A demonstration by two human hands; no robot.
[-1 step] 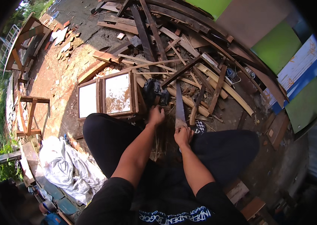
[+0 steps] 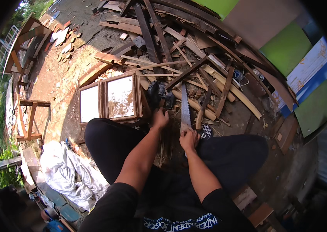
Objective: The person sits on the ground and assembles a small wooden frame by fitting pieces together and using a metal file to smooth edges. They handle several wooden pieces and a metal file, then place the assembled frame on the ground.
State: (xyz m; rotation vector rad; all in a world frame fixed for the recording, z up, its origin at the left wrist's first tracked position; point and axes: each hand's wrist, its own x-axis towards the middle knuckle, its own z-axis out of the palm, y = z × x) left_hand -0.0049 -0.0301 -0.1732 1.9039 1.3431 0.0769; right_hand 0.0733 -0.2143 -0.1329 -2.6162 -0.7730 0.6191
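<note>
Person, seen from above. Upper garment: black short-sleeved shirt, the sleeves ending above the elbows, with a band of pale blue and white printing across the chest at the lower edge of the view. Lower garment: black trousers over both legs. Forearms bare. Left hand (image 2: 159, 118) and right hand (image 2: 189, 138) bare, without gloves; no watch or ring can be made out. 1 shoe (image 2: 206, 131) shows, with a black-and-white checkered pattern.
</note>
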